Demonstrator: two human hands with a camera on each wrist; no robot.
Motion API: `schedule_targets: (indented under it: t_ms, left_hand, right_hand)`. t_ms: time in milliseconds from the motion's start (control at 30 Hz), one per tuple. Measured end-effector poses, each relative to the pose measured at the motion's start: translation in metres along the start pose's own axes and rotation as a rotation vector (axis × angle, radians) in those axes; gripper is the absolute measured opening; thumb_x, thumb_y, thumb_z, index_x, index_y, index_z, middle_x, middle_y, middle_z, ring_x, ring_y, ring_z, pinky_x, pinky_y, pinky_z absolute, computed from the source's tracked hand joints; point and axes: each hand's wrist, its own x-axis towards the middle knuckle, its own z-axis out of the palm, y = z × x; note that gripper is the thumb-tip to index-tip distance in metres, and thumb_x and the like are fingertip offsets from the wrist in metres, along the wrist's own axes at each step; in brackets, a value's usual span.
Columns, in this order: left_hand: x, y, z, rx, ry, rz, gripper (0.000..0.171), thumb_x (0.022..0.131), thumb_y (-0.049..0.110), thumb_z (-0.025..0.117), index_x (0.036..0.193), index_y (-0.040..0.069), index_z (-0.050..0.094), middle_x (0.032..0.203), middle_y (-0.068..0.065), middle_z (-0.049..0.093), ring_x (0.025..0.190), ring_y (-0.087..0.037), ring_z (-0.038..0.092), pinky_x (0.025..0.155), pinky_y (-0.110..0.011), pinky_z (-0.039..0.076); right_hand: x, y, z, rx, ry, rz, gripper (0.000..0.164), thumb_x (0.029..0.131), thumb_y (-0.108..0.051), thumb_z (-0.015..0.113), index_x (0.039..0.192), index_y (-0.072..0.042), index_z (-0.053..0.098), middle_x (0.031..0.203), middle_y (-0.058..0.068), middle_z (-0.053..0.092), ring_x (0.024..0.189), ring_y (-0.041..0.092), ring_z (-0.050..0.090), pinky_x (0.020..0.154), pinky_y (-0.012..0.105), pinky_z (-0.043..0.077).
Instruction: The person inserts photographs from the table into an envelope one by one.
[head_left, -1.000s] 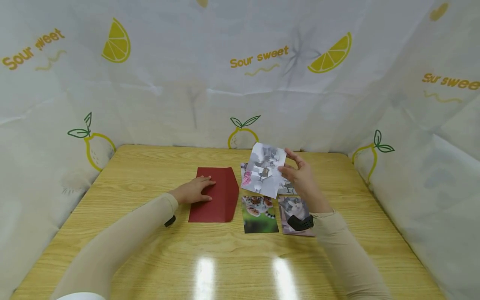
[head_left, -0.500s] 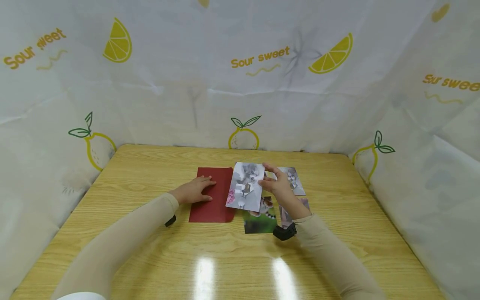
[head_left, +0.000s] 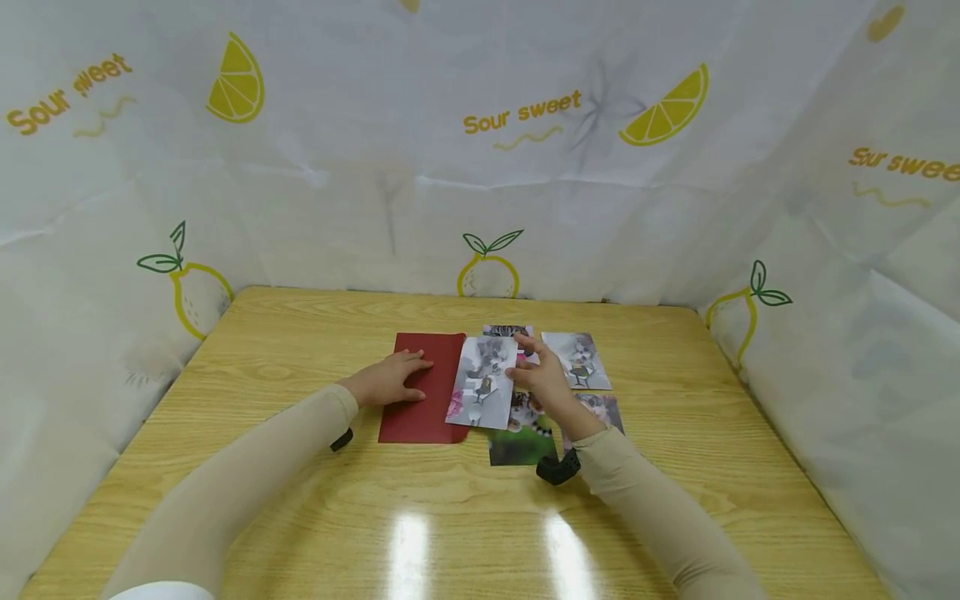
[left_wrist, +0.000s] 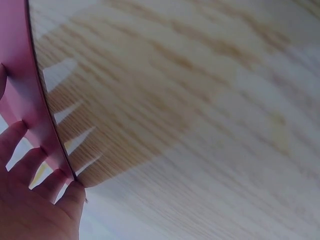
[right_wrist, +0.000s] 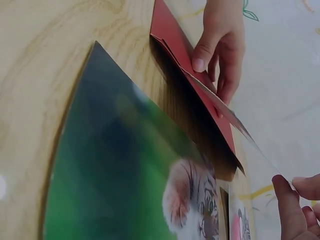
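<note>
A red envelope (head_left: 420, 427) lies at the middle of the table under my left hand (head_left: 386, 380). In the left wrist view, spread fingers (left_wrist: 35, 162) of that hand rest along the envelope's edge. My right hand (head_left: 547, 383) pinches a grey-and-white photo card (head_left: 480, 396) with a pink flower by its right edge. The card's left edge meets the envelope's right, opening side; the right wrist view shows the card (right_wrist: 237, 125) tilted, its far end at the envelope (right_wrist: 167, 32). How far it goes in, I cannot tell.
Right of the envelope lie a tiger photo (head_left: 521, 450) with a green background, a partly covered photo (head_left: 506, 330) behind it, a grey-white photo (head_left: 577, 362) and a pinkish photo (head_left: 603, 408). A printed white cloth (head_left: 360, 208) hangs behind the wooden table (head_left: 300, 500).
My right hand has carried the photo card left and down, from above the photos to the envelope's opening side. My left hand has stayed in place on the envelope.
</note>
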Motion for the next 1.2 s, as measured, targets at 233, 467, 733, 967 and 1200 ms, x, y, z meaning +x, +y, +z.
schedule_targets:
  t_ms: [233, 467, 733, 967, 1200]
  left_hand:
    - [0.002, -0.002, 0.002, 0.004, 0.006, -0.008, 0.064, 0.095, 0.037, 0.061, 0.149, 0.012, 0.039, 0.16, -0.015, 0.023, 0.148, -0.036, 0.015, 0.119, -0.05, 0.021]
    - [0.001, -0.005, 0.004, -0.007, 0.021, -0.003, 0.064, 0.094, 0.036, 0.062, 0.149, 0.011, 0.04, 0.159, -0.016, 0.024, 0.148, -0.036, 0.017, 0.118, -0.051, 0.022]
    - [0.001, -0.003, 0.003, -0.008, 0.02, 0.001, 0.064, 0.094, 0.036, 0.062, 0.149, 0.011, 0.039, 0.159, -0.016, 0.023, 0.148, -0.036, 0.017, 0.119, -0.05, 0.021]
    - [0.002, -0.002, 0.002, -0.003, 0.015, -0.007, 0.065, 0.094, 0.036, 0.063, 0.149, 0.012, 0.04, 0.159, -0.015, 0.023, 0.148, -0.035, 0.016, 0.119, -0.05, 0.021]
    - [0.002, -0.001, 0.003, -0.011, 0.016, -0.001, 0.064, 0.094, 0.035, 0.063, 0.149, 0.011, 0.04, 0.159, -0.016, 0.023, 0.148, -0.036, 0.016, 0.118, -0.05, 0.022]
  right_hand:
    - [0.003, 0.001, 0.004, -0.03, 0.0, -0.037, 0.068, 0.091, 0.001, 0.063, 0.15, -0.018, 0.036, 0.143, 0.012, 0.034, 0.072, 0.011, 0.062, 0.04, 0.026, 0.021]
    - [0.004, 0.001, 0.008, -0.065, 0.009, -0.034, 0.07, 0.09, 0.005, 0.062, 0.151, -0.013, 0.035, 0.137, 0.016, 0.04, 0.049, 0.008, 0.035, 0.045, 0.026, 0.029]
    - [0.004, 0.002, 0.013, -0.078, 0.018, -0.043, 0.07, 0.087, 0.01, 0.061, 0.15, -0.007, 0.035, 0.146, 0.02, 0.033, 0.118, 0.037, 0.055, 0.082, 0.03, 0.055]
    - [0.005, 0.003, 0.017, -0.097, 0.035, -0.045, 0.07, 0.085, 0.011, 0.063, 0.149, -0.006, 0.038, 0.144, 0.021, 0.036, 0.103, 0.03, 0.062, 0.073, 0.028, 0.054]
    - [0.007, 0.0, 0.019, -0.123, 0.046, 0.002, 0.069, 0.086, 0.008, 0.065, 0.148, -0.009, 0.04, 0.14, 0.02, 0.041, 0.06, 0.007, 0.049, 0.062, 0.027, 0.046]
